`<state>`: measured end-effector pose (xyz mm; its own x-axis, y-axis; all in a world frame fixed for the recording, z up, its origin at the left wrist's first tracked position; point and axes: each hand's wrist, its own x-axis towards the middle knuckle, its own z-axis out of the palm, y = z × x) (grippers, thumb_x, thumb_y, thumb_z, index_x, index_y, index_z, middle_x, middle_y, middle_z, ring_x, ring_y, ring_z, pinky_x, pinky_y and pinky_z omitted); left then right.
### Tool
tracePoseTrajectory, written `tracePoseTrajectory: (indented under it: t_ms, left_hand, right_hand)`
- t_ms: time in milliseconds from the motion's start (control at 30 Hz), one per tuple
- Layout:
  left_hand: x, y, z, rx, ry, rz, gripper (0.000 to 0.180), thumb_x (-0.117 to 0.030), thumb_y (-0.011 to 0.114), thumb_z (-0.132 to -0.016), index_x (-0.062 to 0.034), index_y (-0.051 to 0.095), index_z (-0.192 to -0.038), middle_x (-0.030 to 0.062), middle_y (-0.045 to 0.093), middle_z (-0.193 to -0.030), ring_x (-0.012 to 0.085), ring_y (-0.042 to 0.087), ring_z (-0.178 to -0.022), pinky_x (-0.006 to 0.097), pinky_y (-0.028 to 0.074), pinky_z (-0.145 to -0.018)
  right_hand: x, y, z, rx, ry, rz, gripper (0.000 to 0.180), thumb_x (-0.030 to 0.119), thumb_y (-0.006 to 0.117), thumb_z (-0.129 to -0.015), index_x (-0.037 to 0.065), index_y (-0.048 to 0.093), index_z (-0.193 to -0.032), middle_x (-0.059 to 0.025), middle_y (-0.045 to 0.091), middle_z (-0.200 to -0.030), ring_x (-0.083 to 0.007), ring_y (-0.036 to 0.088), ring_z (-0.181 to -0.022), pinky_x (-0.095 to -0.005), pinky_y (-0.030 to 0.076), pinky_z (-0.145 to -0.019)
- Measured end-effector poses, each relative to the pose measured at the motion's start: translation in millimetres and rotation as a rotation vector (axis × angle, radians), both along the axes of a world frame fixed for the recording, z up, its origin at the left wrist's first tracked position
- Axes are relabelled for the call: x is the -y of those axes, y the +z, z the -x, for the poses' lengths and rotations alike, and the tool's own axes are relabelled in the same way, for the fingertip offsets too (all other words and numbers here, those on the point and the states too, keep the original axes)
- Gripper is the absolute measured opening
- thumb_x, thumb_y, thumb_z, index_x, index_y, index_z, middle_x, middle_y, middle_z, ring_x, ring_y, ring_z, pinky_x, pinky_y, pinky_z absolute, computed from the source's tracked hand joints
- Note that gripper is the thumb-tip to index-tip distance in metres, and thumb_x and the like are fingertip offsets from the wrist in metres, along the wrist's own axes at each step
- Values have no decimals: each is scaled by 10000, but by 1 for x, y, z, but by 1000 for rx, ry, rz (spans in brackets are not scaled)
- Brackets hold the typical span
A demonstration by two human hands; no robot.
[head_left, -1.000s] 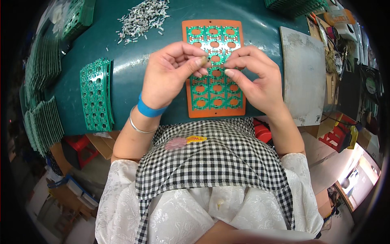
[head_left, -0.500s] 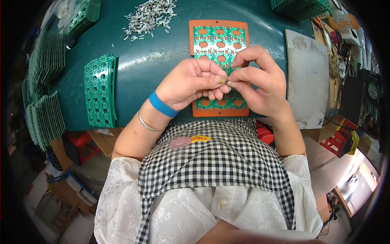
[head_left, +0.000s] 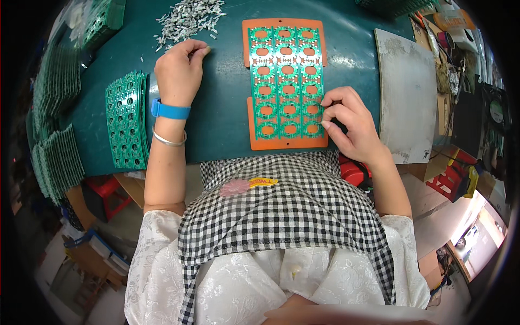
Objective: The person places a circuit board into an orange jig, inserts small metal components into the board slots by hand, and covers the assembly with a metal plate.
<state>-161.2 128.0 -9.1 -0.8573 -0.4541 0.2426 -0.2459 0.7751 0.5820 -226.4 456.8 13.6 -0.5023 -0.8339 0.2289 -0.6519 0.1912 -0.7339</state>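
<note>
A green circuit board panel [head_left: 265,86] with rows of oval openings lies on an orange holder plate [head_left: 260,145]. At the panel's right edge is my right hand [head_left: 355,127], its fingers curled and thumb drawn close to the forefinger; anything pinched there is too small to make out. My left hand [head_left: 179,73] hovers just below a heap of small whitish-clear parts [head_left: 189,20], fingers bent in and thumb pressed to the forefinger. Whatever its fingertips may hold cannot be made out. A blue band and a bangle circle the left wrist.
Left of my left forearm stands a stack of green panels [head_left: 127,122]. More panels line the far left in rows [head_left: 57,162]. A grey flat board [head_left: 406,97] lies on the right, beside tools and bottles. The green table's front edge meets my checked apron [head_left: 281,211].
My hands were together over the panel, pinching something tiny. They have parted: the left went left toward the heap, the right moved slightly down to the panel's right edge.
</note>
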Motion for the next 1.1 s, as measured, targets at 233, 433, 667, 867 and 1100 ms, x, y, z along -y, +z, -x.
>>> tracePoseTrajectory:
  t_ms: [233,433,667,867,1100]
  left_hand:
    - [5,-18,1,-35,-24,92,76,-132,748,-802,-68,751,-843,85,698,-809,246,661,-665,340,518,-634]
    - [3,-17,1,-49,-43,68,66,-115,753,-791,-69,750,-838,75,686,-799,226,645,-643,322,509,-619]
    - [4,-18,0,-57,-53,75,65,-111,756,-791,-66,746,-837,70,670,-780,207,627,-628,315,503,-607]
    - [2,-18,1,-61,-59,62,69,-110,757,-792,-63,744,-841,70,665,-778,202,616,-623,312,498,-604]
    - [3,-16,-2,-62,-51,58,151,-98,774,-776,-71,738,-920,55,653,-783,175,583,-600,301,489,-599]
  right_hand:
    - [1,-6,-3,-17,-8,1,136,-28,664,-773,16,550,-835,-119,552,-1046,-297,549,-946,-371,477,-802]
    - [1,-7,-2,-23,3,2,135,-28,667,-776,12,554,-839,-122,547,-1052,-300,547,-956,-370,476,-803]
    - [1,-6,-1,-28,14,-6,142,-32,675,-774,13,566,-852,-121,546,-1060,-299,552,-955,-372,481,-810]
    - [7,-3,-5,-97,42,-27,167,-42,705,-743,3,589,-854,-112,557,-1053,-302,572,-1009,-378,505,-809]
    - [-23,11,23,-111,-176,-50,199,35,749,-745,28,658,-922,-103,610,-1048,-288,604,-1006,-363,501,-861]
